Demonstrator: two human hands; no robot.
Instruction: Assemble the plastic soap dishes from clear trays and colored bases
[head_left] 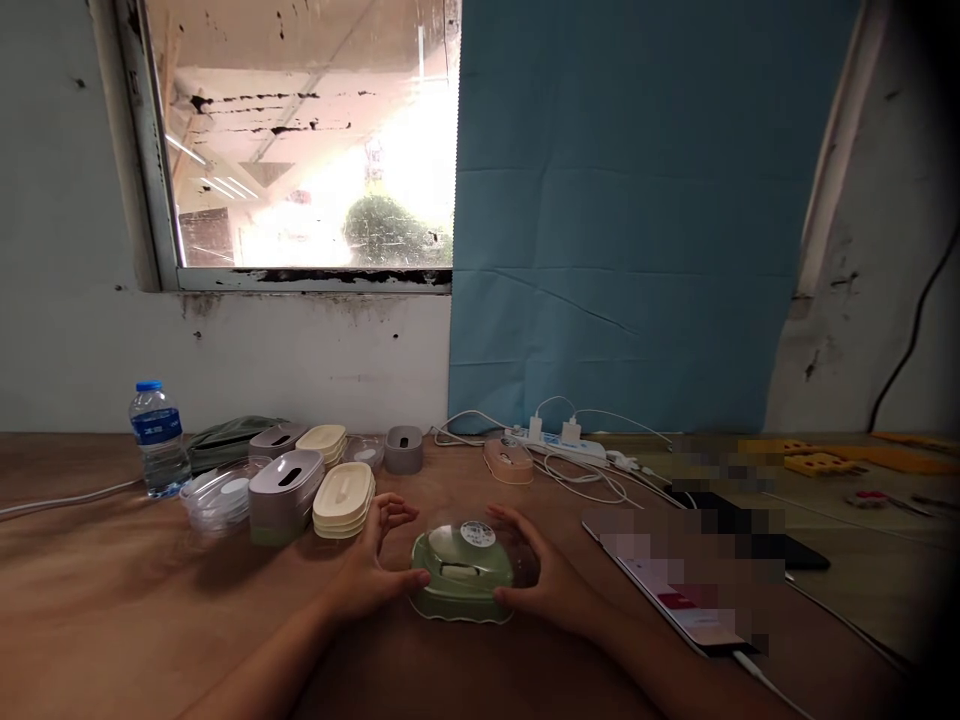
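Observation:
A green oval box [461, 607] under a clear domed lid stands on the table in front of me, with a round white printed sticker [478, 534] on the lid. An oblong slot shows through the plastic. To its left, my left hand [375, 560] is curved with its fingers apart, the thumb tip at the box's near left side. On the other side my right hand [547, 575] is also open, its thumb by the near right side and its fingers by the lid's far right. A gap shows between each palm and the box; whether the fingertips press on it is hard to tell.
Left stand a water bottle [159, 445], stacked clear lids [217, 497], a lilac-and-green box [283, 500] and stacked cream lids [343, 500]. Behind are a grey box [403, 452], an orange-pink box [508, 462] and a power strip [559, 445] with cables. A phone [660, 580] lies right.

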